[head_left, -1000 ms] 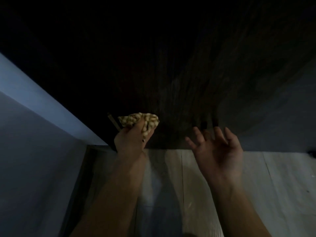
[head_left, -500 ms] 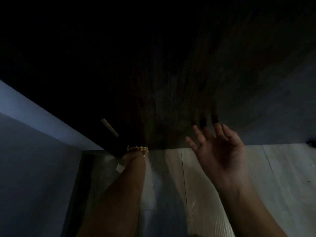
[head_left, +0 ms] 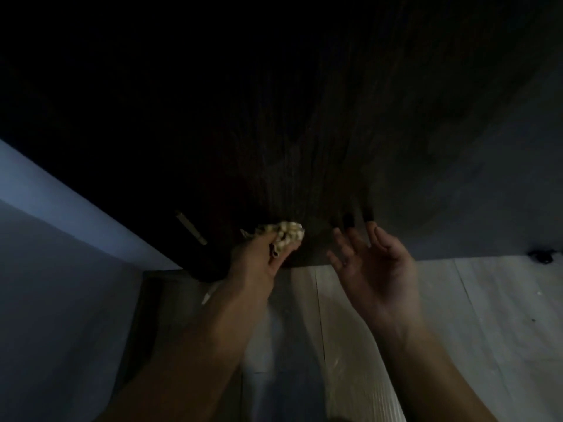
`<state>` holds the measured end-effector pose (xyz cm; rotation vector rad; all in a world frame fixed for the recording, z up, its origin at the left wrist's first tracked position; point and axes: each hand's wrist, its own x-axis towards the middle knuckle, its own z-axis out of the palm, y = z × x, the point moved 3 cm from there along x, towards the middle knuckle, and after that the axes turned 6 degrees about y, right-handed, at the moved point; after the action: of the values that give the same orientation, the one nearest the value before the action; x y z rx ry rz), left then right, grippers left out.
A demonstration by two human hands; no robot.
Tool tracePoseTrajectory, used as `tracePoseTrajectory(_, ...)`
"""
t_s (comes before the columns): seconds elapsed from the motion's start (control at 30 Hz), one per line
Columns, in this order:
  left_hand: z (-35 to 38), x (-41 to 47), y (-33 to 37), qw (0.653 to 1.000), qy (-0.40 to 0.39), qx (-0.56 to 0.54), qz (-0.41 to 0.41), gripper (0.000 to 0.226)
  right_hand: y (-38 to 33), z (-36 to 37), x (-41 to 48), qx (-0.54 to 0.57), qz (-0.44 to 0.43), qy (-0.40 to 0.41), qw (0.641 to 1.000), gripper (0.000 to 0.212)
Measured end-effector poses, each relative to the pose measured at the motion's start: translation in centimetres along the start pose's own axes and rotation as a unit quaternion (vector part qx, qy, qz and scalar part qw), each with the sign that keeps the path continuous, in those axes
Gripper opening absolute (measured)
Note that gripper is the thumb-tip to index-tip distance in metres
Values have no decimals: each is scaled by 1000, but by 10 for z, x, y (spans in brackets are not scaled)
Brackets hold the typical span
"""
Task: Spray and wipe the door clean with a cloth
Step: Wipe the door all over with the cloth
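1. The door (head_left: pixel 304 132) is dark brown wood and fills the whole top of the view. It stands up from the floor, so its long side goes up and down. The lines in the wood go up and down too. Its flat face looks at the person. Its bottom edge runs left to right, just above the floor.
2. The floor (head_left: pixel 472 315) is made of pale wooden boards that run toward the door.
3. The wall (head_left: pixel 61 284) on the left is blue-grey.
4. The right hand (head_left: pixel 371 266) is wide open, palm up, fingers spread. It holds nothing. Its fingertips are very close to the low part of the door. I cannot tell if they touch it.
5. The left hand (head_left: pixel 256 260) has its fingers curled round the cloth and holds it low on the door, near the bottom edge.
6. The cloth (head_left: pixel 288 237) is pale yellow and bunched into a ball.
7. A small pale strip (head_left: pixel 190 228) sits tilted on the door's left edge.
8. A tiny dark thing (head_left: pixel 540 257) lies on the floor far right, by the door. I cannot tell what it is.
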<state>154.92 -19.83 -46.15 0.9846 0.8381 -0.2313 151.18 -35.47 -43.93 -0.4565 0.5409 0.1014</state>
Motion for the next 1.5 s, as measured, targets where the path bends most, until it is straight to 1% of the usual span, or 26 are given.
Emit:
tracePoseTrajectory(0.03, 0, -14, 12, 999, -15, -5, 47, 28, -2, -1, 0, -12, 1, 35, 999, 59)
tracePoseTrajectory(0.07, -2, -25, 22, 992, -21, 23, 119, 21, -1, 0, -3, -41, 6, 73, 996, 54)
tracePoseTrajectory(0.13, -5, -47, 35, 973, 8, 65, 222, 13, 5, -2, -9, -139, 26, 129, 981, 40)
tracePoseTrajectory(0.17, -4, -60, 35, 960, 22, 92, 264, 13, 11, -2, -14, -191, 42, 120, 973, 36)
tracePoseTrajectory(0.2, -4, -69, 29, 946, 32, 135, 293, 14, 20, 2, -21, -232, 66, 85, 967, 33)
tracePoseTrajectory(0.27, -4, -85, 10, 931, 26, 204, 301, 19, 33, 10, -36, -257, 103, 24, 961, 34)
tracePoseTrajectory(0.3, -3, -90, 2, 932, 20, 211, 293, 20, 34, 14, -41, -249, 95, 16, 964, 35)
tracePoseTrajectory(0.37, -7, -87, -10, 921, 26, 244, 303, 20, 29, 20, -46, -225, 49, 30, 973, 33)
tracePoseTrajectory(0.43, -9, -78, -13, 897, 39, 312, 310, 18, 25, 18, -41, -210, 19, 56, 976, 30)
tracePoseTrajectory(0.47, -12, -70, -16, 891, 41, 336, 302, 22, 26, 18, -36, -202, 14, 81, 976, 30)
tracePoseTrajectory(0.53, -18, -61, -17, 894, 56, 340, 287, 46, 32, 19, -20, -160, 31, 143, 976, 31)
tracePoseTrajectory(0.57, -21, -59, -11, 890, 78, 339, 295, 55, 34, 25, -13, -130, 50, 172, 975, 31)
tracePoseTrajectory(0.6, -24, -61, -3, 874, 104, 351, 320, 60, 36, 34, -7, -101, 65, 192, 974, 31)
tracePoseTrajectory(0.67, -26, -73, 17, 822, 132, 381, 401, 62, 32, 54, 0, -53, 59, 213, 974, 28)
tracePoseTrajectory(0.73, -24, -86, 36, 758, 124, 409, 493, 61, 23, 72, -3, -33, 20, 231, 972, 18)
tracePoseTrajectory(0.8, -16, -101, 51, 701, 111, 450, 542, 63, 3, 83, -17, -37, -77, 253, 964, 13)
tracePoseTrajectory(0.9, 8, -128, 78, 618, 116, 515, 582, 64, -41, 104, -47, -48, -229, 236, 943, 15)
tracePoseTrajectory(1.03, 51, -183, 114, 466, 112, 582, 657, 65, -115, 151, -92, -88, -372, 166, 909, 19)
tracePoseTrajectory(1.1, 73, -209, 134, 383, 121, 609, 684, 69, -148, 180, -114, -140, -447, 129, 874, 19)
tracePoseTrajectory(1.13, 84, -223, 147, 349, 124, 617, 694, 74, -163, 194, -124, -163, -490, 109, 849, 20)
tracePoseTrajectory(1.17, 95, -237, 162, 320, 128, 620, 705, 79, -178, 209, -133, -193, -542, 90, 813, 20)
tracePoseTrajectory(1.2, 106, -253, 179, 297, 134, 617, 716, 83, -192, 224, -143, -235, -596, 73, 765, 21)
tracePoseTrajectory(1.27, 125, -286, 215, 267, 153, 593, 744, 84, -217, 257, -162, -314, -688, 44, 653, 27)
tracePoseTrajectory(1.3, 135, -305, 233, 255, 166, 578, 757, 83, -229, 273, -171, -337, -716, 31, 610, 29)
tracePoseTrajectory(1.43, 176, -373, 300, 208, 233, 523, 793, 77, -266, 341, -207, -377, -795, -2, 475, 29)
tracePoseTrajectory(1.5, 195, -402, 333, 206, 260, 499, 801, 75, -283, 370, -219, -390, -831, 8, 396, 28)
